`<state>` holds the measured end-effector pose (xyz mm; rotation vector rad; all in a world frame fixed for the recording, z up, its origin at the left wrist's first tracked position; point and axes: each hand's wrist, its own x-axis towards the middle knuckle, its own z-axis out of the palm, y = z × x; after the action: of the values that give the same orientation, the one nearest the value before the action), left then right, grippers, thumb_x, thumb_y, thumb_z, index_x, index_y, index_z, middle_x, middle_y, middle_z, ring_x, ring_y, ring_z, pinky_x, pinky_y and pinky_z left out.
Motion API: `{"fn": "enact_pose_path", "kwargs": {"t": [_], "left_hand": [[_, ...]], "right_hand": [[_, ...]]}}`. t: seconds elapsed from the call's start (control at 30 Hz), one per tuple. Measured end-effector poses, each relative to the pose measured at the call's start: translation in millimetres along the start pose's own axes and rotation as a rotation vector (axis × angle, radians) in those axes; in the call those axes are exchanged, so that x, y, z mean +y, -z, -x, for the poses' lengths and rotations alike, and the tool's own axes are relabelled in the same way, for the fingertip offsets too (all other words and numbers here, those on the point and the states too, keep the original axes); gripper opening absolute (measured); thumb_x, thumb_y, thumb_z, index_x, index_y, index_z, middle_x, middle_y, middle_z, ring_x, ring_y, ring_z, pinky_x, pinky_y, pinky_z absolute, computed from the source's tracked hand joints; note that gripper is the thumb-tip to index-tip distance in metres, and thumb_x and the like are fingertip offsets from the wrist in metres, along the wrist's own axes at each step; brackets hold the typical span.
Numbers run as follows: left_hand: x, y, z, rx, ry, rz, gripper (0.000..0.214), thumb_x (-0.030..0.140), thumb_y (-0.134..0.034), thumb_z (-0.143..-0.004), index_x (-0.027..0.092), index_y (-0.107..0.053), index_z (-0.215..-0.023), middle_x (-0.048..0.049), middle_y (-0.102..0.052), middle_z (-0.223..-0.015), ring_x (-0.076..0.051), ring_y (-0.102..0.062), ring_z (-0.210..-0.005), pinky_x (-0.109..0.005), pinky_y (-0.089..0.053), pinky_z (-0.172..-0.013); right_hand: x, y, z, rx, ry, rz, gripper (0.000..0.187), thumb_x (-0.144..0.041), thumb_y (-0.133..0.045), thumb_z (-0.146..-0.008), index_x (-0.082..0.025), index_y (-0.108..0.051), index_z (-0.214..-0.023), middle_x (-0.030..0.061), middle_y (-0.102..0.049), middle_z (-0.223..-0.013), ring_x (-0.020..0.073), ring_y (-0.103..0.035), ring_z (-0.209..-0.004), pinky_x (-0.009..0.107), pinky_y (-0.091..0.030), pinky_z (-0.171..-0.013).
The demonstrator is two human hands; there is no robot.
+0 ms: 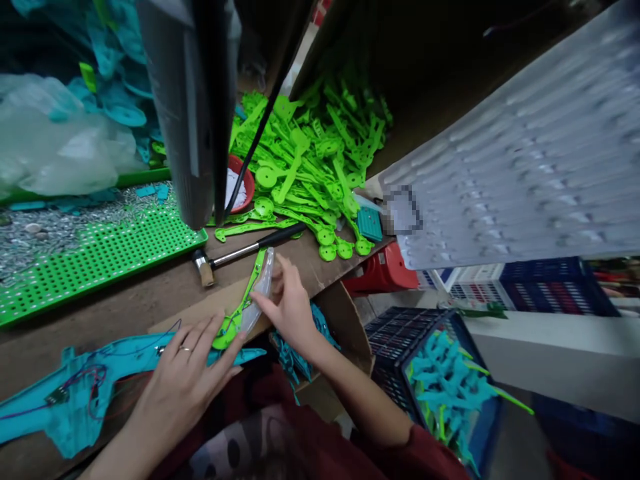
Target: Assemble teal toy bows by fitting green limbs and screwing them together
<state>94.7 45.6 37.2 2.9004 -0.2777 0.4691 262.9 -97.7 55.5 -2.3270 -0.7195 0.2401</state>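
Note:
My left hand (187, 363), a ring on one finger, presses its fingers on the wide end of a bright green plastic part (230, 332), its thumb lying by the lower end of a clear plastic piece (261, 293). My right hand (290, 303) pinches that clear piece between thumb and fingers, along the side of the green part. Beneath and left of my left hand lies a long teal toy-like plastic shell (75, 393) with thin wires and a small board inside. A hammer (240, 255) lies just beyond the green part.
A green perforated tray (150, 243) with small metal pieces stands at left. Many green parts (305, 153) are heaped at the back beside a red bowl (249, 190). A grey post (183, 120) rises in front. At right are a hanging sheet (520, 147) and a dark crate (400, 340).

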Motion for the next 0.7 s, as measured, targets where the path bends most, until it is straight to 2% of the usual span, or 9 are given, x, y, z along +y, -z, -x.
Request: {"fn": "enact_pose_path", "kwargs": {"t": [0.1, 0.17, 0.3, 0.37, 0.47, 0.63, 0.7], "left_hand": [[-2, -3.7, 4, 0.016, -0.013, 0.008, 0.046, 0.030, -0.061, -0.091, 0.020, -0.053, -0.136, -0.0261, -0.053, -0.136, -0.038, -0.061, -0.111, -0.054, -0.047, -0.092], [-3, -5.4, 5, 0.017, -0.018, 0.009, 0.045, 0.030, -0.059, -0.092, 0.021, -0.053, -0.136, -0.0250, -0.054, -0.135, -0.037, -0.061, -0.110, -0.053, -0.046, -0.093], [-5, -4.8, 4, 0.012, -0.029, -0.007, 0.045, 0.028, -0.056, -0.093, 0.024, -0.052, -0.138, -0.0231, -0.057, -0.133, -0.036, -0.062, -0.108, -0.053, -0.045, -0.092], [-6, -3.4, 4, 0.005, -0.045, -0.010, 0.045, 0.028, -0.054, -0.093, 0.024, -0.051, -0.138, -0.0233, -0.056, -0.134, -0.036, -0.062, -0.107, -0.052, -0.045, -0.092], [-6, -1.0, 3, -0.020, -0.051, -0.003, 0.046, 0.028, -0.054, -0.093, 0.024, -0.050, -0.139, -0.0237, -0.055, -0.134, -0.036, -0.061, -0.109, -0.052, -0.044, -0.092], [-5, 3.0, -1, -0.070, -0.049, -0.016, 0.046, 0.027, -0.049, -0.095, 0.023, -0.047, -0.141, -0.0253, -0.055, -0.134, -0.038, -0.061, -0.107, -0.053, -0.045, -0.089], [-5, 3.6, -3, -0.086, -0.048, -0.002, 0.047, 0.028, -0.052, -0.094, 0.022, -0.047, -0.140, -0.0250, -0.056, -0.133, -0.038, -0.062, -0.106, -0.053, -0.046, -0.088]], "right_hand": [[5, 1, 0, 0.020, 0.180, 0.008, 0.044, -0.030, -0.057, -0.092, -0.017, -0.050, -0.133, 0.0137, -0.058, -0.115, 0.0221, -0.061, -0.103, 0.036, -0.054, -0.087], [7, -1, 0, 0.042, 0.220, 0.055, 0.038, -0.027, -0.052, -0.095, -0.016, -0.054, -0.131, 0.0152, -0.058, -0.118, 0.0239, -0.059, -0.109, 0.040, -0.052, -0.094], [13, -9, 1, 0.088, 0.287, 0.170, 0.043, -0.024, -0.051, -0.093, -0.014, -0.053, -0.135, 0.0216, -0.053, -0.131, 0.0311, -0.054, -0.120, 0.054, -0.049, -0.099], [17, -13, 2, 0.132, 0.328, 0.068, 0.043, -0.022, -0.052, -0.093, -0.015, -0.052, -0.135, 0.0215, -0.051, -0.136, 0.0292, -0.055, -0.121, 0.051, -0.051, -0.099], [22, -18, 3, 0.194, 0.367, -0.025, 0.038, -0.019, -0.054, -0.092, -0.017, -0.056, -0.130, 0.0193, -0.055, -0.132, 0.0258, -0.059, -0.116, 0.046, -0.054, -0.096], [22, -17, 2, 0.126, 0.467, 0.190, 0.041, -0.013, -0.046, -0.093, -0.008, -0.052, -0.134, 0.0247, -0.057, -0.132, 0.0310, -0.054, -0.124, 0.051, -0.048, -0.100], [21, -14, 3, 0.072, 0.457, 0.200, 0.041, -0.015, -0.045, -0.094, -0.008, -0.051, -0.134, 0.0247, -0.055, -0.134, 0.0318, -0.052, -0.127, 0.052, -0.047, -0.100]]}}
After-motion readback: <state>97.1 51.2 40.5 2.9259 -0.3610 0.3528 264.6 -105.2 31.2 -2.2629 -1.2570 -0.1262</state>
